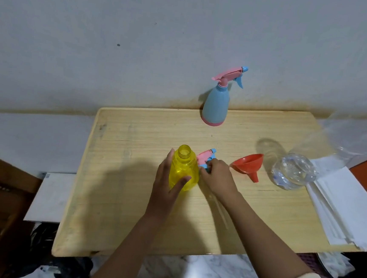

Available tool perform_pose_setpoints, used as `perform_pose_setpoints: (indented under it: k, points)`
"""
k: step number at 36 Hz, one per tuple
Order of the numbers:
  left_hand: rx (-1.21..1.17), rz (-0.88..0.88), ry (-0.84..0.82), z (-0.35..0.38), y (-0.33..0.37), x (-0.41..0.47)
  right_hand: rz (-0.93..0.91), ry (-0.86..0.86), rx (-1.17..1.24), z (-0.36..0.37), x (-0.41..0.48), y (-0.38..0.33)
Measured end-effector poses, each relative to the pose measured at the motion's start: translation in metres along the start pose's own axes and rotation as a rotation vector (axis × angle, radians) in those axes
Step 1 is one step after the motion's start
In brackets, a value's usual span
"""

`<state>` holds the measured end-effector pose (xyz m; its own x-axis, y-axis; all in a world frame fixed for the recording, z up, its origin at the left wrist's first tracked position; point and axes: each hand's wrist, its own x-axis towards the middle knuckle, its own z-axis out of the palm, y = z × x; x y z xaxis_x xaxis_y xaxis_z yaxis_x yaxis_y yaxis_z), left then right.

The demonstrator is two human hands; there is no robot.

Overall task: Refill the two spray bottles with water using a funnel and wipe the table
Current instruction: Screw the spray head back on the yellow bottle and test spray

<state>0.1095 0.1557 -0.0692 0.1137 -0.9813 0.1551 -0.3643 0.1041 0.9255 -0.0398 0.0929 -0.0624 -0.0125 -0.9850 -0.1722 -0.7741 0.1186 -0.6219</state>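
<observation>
While curling the left hand (167, 181) round the yellow bottle (184, 172) from its 9 o'clock side, thumb across the front and fingers behind, holding it upright and uncapped near the middle of the table (128, 200). Pinching the pink and blue spray head (206, 157) in the curled fingers of the right hand (217, 177), just at the bottle's 3 o'clock, close against its shoulder. Leaving the red funnel (248, 164) lying on its side at 3 o'clock of that hand, untouched, spout pointing toward 5 o'clock. Showing, further toward 3 o'clock, a clear water container (292, 172) just beside a stack of white sheets (345, 208) at the table's right edge. Showing also, at 12 o'clock on the far edge by the wall, the blue spray bottle (216, 104) standing upright, trigger head on, well apart from both hands.
</observation>
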Motion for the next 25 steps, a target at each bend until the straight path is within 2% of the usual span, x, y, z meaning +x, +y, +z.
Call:
perform_pose_setpoints:
  k: [8, 11, 17, 21, 25]
  points:
    - [0.013, 0.006, -0.029, -0.001, -0.004, 0.002, 0.098, -0.034, 0.037, -0.005, 0.006, -0.005]
    - [-0.005, 0.012, -0.025, -0.002, -0.006, 0.001, 0.054, 0.035, 0.105, -0.013, 0.003, -0.005]
    - [0.017, 0.019, -0.025, -0.002, -0.006, 0.004, -0.007, 0.298, 0.478, -0.049, -0.008, -0.03]
    - [0.005, 0.018, -0.025, -0.002, -0.003, 0.005, -0.072, 0.361, 0.761, -0.081, -0.014, -0.06]
    - [0.001, 0.01, -0.02, -0.002, -0.001, 0.004, -0.204, 0.419, 0.917, -0.109, -0.024, -0.09]
